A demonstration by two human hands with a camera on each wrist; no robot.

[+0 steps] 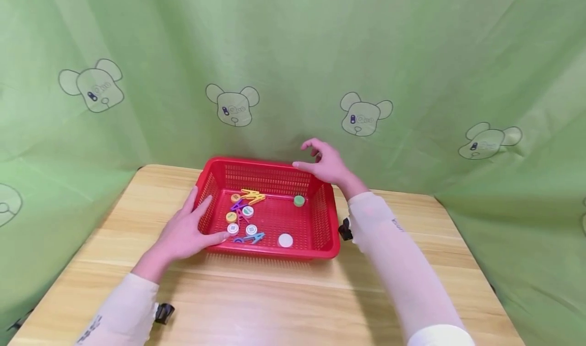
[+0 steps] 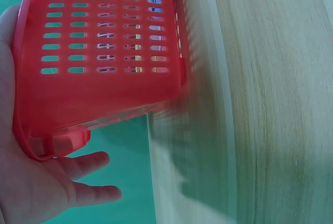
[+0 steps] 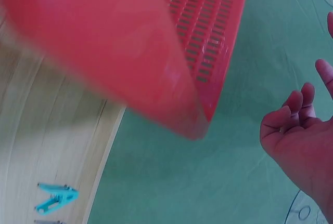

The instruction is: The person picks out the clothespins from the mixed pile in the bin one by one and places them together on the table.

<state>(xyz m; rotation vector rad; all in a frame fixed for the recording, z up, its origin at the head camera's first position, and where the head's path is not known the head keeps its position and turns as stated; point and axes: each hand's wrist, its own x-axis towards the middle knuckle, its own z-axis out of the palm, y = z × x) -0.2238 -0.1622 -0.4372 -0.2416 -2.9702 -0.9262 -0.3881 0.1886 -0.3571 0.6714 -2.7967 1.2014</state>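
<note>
A red plastic basket with slotted walls stands on the table and holds bottle caps and clothespins. My left hand lies against its near left corner, fingers spread straight, thumb reaching over the front rim. In the left wrist view, two straight fingers extend past the basket's corner. Above the far right rim is my right hand, holding nothing, its fingers loosely bent. The right wrist view has that hand apart from the basket wall. Inside are yellow clothespins, a blue clothespin, a green cap and a white cap.
A teal clothespin lies on the wooden table in the right wrist view. Behind the table hangs a green curtain with printed bear heads. The right forearm covers part of the table's right side.
</note>
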